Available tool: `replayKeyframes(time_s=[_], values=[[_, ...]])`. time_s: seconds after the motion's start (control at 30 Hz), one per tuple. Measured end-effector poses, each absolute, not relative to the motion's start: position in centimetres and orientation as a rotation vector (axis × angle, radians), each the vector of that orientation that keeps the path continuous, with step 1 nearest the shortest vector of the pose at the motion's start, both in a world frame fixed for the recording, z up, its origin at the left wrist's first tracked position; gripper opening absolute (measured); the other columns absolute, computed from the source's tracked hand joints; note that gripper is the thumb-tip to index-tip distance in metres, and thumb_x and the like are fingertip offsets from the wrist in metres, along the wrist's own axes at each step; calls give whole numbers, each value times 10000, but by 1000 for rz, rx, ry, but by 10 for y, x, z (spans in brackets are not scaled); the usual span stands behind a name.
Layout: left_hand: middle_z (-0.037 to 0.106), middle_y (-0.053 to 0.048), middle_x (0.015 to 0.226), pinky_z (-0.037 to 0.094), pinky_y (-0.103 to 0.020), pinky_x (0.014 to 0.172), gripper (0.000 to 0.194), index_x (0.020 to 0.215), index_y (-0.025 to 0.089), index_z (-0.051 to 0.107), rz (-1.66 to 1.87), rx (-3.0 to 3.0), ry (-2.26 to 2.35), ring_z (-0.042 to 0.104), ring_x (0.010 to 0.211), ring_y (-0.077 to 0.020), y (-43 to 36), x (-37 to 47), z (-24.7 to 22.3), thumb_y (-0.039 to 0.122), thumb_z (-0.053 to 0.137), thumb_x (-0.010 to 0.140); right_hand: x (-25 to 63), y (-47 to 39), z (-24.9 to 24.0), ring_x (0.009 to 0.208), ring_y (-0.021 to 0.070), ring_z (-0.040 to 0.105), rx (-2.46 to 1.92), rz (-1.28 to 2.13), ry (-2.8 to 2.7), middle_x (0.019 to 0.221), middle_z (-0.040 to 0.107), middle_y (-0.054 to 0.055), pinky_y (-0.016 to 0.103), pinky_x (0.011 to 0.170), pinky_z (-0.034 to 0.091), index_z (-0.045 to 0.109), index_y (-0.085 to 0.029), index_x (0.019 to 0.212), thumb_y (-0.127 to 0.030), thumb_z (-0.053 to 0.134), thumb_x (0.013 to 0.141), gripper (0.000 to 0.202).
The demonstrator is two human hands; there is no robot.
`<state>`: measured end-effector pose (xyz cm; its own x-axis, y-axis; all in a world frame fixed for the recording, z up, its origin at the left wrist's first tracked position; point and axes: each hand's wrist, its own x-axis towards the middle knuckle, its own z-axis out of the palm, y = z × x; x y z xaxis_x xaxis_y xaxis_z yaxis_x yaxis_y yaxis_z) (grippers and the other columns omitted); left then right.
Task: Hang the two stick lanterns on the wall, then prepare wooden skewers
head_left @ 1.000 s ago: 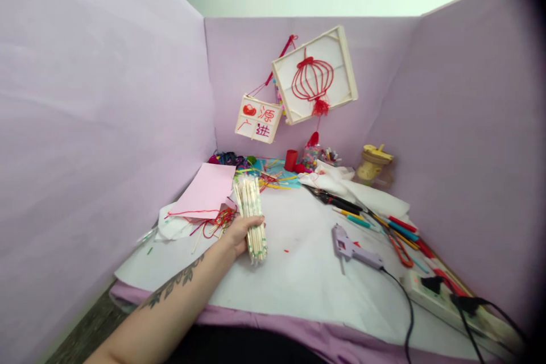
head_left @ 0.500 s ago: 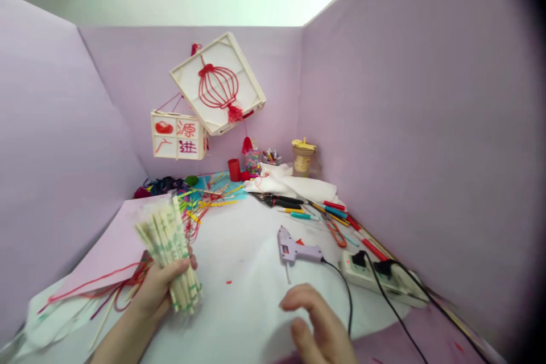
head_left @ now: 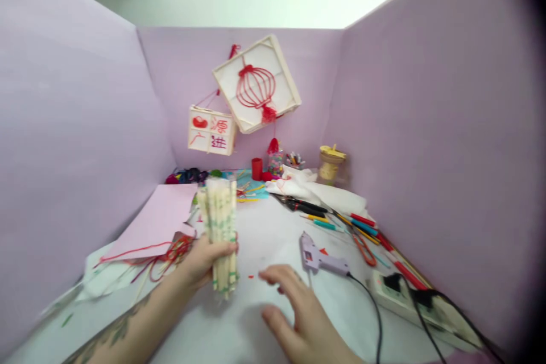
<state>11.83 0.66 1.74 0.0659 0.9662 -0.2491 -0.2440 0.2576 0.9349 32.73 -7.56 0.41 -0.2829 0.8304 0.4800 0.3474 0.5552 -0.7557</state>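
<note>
My left hand (head_left: 213, 259) is wrapped round a bundle of wrapped chopsticks (head_left: 219, 216), pale sticks in clear plastic with green print, held upright above the white table. To its right, my right hand (head_left: 294, 307) hovers low over the table with fingers apart and nothing in them. Beyond the right hand lies a lilac glue gun (head_left: 322, 259) on its side, its black cord running toward the front. A tiny red scrap (head_left: 251, 277) is on the table between the hands.
Pliers (head_left: 301, 205), pens and orange-handled scissors (head_left: 364, 250) lie along the right side. A power strip (head_left: 413, 301) with plugs sits at front right. Pink paper (head_left: 153, 219) and red cords (head_left: 179, 250) are at left. Two square lanterns (head_left: 260, 85) hang on the back panel.
The view has turned left. My left hand has brought the chopsticks more upright and closer to the middle. My right hand has come up and left, toward the bundle.
</note>
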Motion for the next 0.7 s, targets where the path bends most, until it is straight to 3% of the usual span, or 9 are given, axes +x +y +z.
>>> replayKeyframes(time_s=[0.07, 0.17, 0.3, 0.4, 0.53, 0.63, 0.7], values=[[609, -20, 613, 425, -228, 497, 376, 752, 103, 656, 1099, 882, 1044, 544, 552, -129, 5, 117, 14, 190, 824, 427, 307, -57, 15, 975, 193, 604, -1066, 694, -1779, 1154, 600, 116, 309, 786, 517, 546, -195, 1216, -247, 535, 821, 398], [637, -26, 678, 454, -244, 544, 375, 826, 121, 669, 1100, 886, 918, 580, 607, -149, 2, 113, 9, 177, 811, 484, 274, -23, 20, 778, 165, 583, -1171, 791, -1648, 1097, 594, 112, 306, 675, 497, 540, -171, 1220, -339, 571, 790, 463], [684, -44, 793, 489, -257, 650, 436, 947, 144, 687, 1137, 941, 798, 635, 745, -188, -5, 108, 7, 78, 760, 523, 243, 12, 19, 598, 128, 508, -1117, 1081, -1448, 744, 587, 18, 263, 566, 423, 592, -164, 892, -415, 647, 722, 309], [667, -31, 724, 487, -279, 594, 402, 922, 146, 682, 1100, 858, 806, 619, 645, -176, -6, 108, 2, 102, 762, 531, 235, 25, 7, 481, 85, 394, -1063, 1295, -1231, 547, 456, -48, 224, 461, 311, 480, -185, 661, -480, 737, 640, 392], [618, -1, 598, 459, -266, 527, 322, 809, 146, 674, 1010, 753, 818, 559, 529, -139, 1, 109, -10, 125, 777, 504, 238, 36, -18, 458, 79, 400, -987, 1487, -948, 524, 450, -58, 220, 451, 323, 447, -188, 649, -544, 780, 586, 492], [570, 14, 516, 400, -226, 469, 199, 642, 147, 618, 986, 752, 944, 504, 485, -113, 8, 101, -10, 106, 751, 500, 243, 42, -30, 392, 59, 315, -987, 1482, -802, 456, 374, -83, 207, 395, 254, 392, -201, 638, -572, 770, 577, 532], [575, 7, 519, 387, -222, 459, 186, 636, 144, 604, 1008, 759, 984, 505, 487, -118, 14, 87, -3, 112, 741, 514, 246, 44, -33, 378, 51, 303, -999, 1466, -761, 448, 374, -86, 195, 384, 230, 378, -204, 650, -551, 763, 579, 523]])
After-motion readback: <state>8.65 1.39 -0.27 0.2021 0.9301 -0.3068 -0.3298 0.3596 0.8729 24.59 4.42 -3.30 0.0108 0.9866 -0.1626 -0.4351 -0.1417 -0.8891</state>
